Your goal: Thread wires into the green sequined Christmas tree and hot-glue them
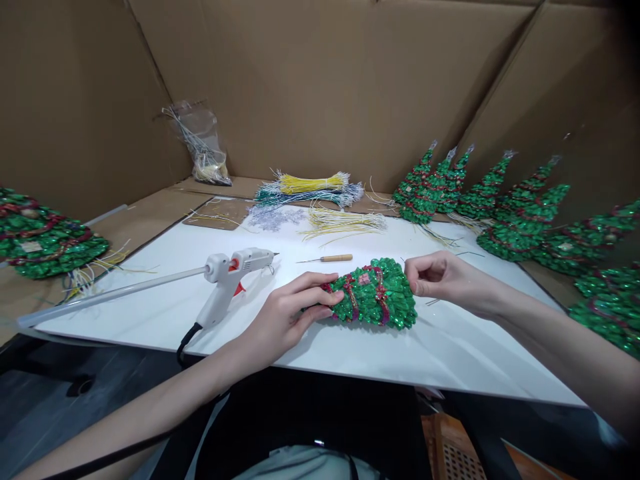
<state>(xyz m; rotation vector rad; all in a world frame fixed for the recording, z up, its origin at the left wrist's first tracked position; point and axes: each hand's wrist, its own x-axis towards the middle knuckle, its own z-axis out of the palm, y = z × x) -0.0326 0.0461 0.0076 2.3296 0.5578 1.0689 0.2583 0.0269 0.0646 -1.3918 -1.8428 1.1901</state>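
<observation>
A small green tinsel Christmas tree [373,293] with red and purple garland and a pink gift-like ornament lies on its side on the white board. My left hand [300,303] is closed around its narrow end, hiding the tip. At the wide base, my right hand [433,273] is pinched with thumb and fingertips together. Thin dark wires show beside that hand, but what lies between its fingertips is hidden. Just behind the tree rests an awl [336,258] with a wooden handle. A white glue gun [230,280] with a long glue stick stands left of my left hand.
Several finished-looking trees [510,227] line the right side, and another tree [45,237] stands far left with wires below. Bundles of yellow and white wires [313,183] lie at the back near clear plastic pieces [276,217]. A plastic bag [203,143] leans against the cardboard wall [320,87].
</observation>
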